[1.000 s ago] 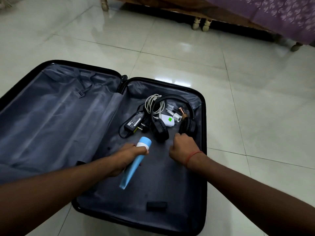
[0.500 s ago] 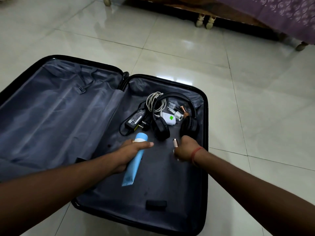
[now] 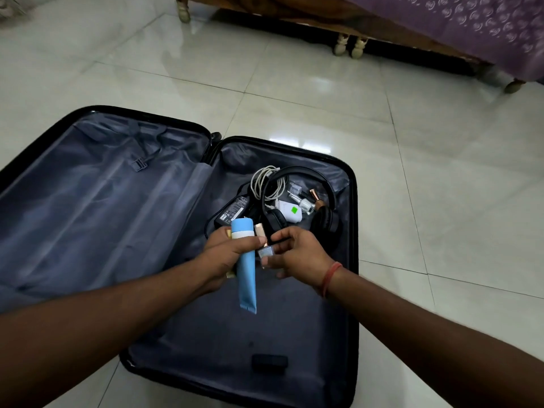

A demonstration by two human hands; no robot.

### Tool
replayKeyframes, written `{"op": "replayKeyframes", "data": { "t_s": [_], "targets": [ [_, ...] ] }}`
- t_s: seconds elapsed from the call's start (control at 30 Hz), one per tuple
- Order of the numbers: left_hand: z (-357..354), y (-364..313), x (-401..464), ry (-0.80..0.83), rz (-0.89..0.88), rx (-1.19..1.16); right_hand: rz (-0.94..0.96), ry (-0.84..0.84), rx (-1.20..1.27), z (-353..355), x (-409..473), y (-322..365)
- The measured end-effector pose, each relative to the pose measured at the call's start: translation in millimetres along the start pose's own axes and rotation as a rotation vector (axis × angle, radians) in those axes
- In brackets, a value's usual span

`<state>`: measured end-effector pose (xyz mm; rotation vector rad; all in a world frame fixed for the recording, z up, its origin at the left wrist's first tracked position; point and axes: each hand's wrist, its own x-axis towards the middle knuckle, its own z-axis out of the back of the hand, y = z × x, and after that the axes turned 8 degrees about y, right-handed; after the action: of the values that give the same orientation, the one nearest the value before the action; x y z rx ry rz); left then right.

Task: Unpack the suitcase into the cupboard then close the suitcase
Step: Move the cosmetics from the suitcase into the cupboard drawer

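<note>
The black suitcase (image 3: 353,201) lies open flat on the floor, with grey lining in both halves. My left hand (image 3: 223,257) grips a light blue tube (image 3: 246,269) above the right half. My right hand (image 3: 297,254) pinches a small bottle with a rose-gold cap (image 3: 263,242) right beside the tube, touching my left fingers. At the back of the right half lie black headphones (image 3: 321,198), a black power adapter (image 3: 232,212), a white cable (image 3: 265,184), a white charger with a green sticker (image 3: 290,212) and small glass bottles (image 3: 303,198).
A small black object (image 3: 269,363) sits near the front of the right half. The left half (image 3: 97,195) holds only its straps. Glossy white floor tiles (image 3: 441,187) surround the suitcase. A wooden bed with a purple cover (image 3: 471,28) stands at the back.
My right hand picked a small rose-gold capped bottle from the suitcase floor and brought it to my left hand. My left hand lifted the blue tube upright.
</note>
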<state>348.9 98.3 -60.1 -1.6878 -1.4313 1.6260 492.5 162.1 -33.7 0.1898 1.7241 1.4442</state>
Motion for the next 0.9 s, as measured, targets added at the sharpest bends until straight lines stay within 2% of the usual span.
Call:
{"op": "replayKeyframes", "data": {
  "t_s": [0.17, 0.23, 0.27, 0.33, 0.37, 0.43, 0.57, 0.73, 0.9],
  "targets": [
    [1.1, -11.2, 16.6, -0.063, -0.067, 0.114, 0.038, 0.041, -0.014, 11.6, 15.9, 5.5],
    [4.0, -14.0, 25.3, -0.096, -0.072, 0.127, 0.057, -0.056, -0.076, 26.4, 27.5, 12.3],
    [4.9, -15.6, 28.7, -0.103, -0.066, 0.121, 0.111, -0.172, -0.229, 37.4, 36.6, 14.9],
    [4.9, -17.9, 33.7, -0.096, -0.061, 0.107, 0.176, -0.389, -0.823, 60.0, 55.0, 19.9],
    [4.3, -17.9, 37.1, -0.092, -0.057, 0.109, 0.163, -0.443, -1.119, 67.9, 62.9, 22.1],
    [1.9, -18.8, 43.1, -0.086, -0.053, 0.130, 0.028, -0.458, -1.434, 76.0, 78.3, 25.2],
    [-7.3, -19.2, 53.9, -0.074, -0.042, 0.129, -0.161, -0.428, -1.518, 74.3, 105.7, 18.1],
    [-12.4, -20.0, 60.8, -0.046, -0.043, 0.141, -0.110, -0.541, -1.592, 76.6, 122.5, 5.9],
    [-8.6, -17.6, 68.6, -0.080, -0.028, 0.129, -0.106, -0.537, -1.593, 76.9, 125.7, 1.6]
  ]
}}
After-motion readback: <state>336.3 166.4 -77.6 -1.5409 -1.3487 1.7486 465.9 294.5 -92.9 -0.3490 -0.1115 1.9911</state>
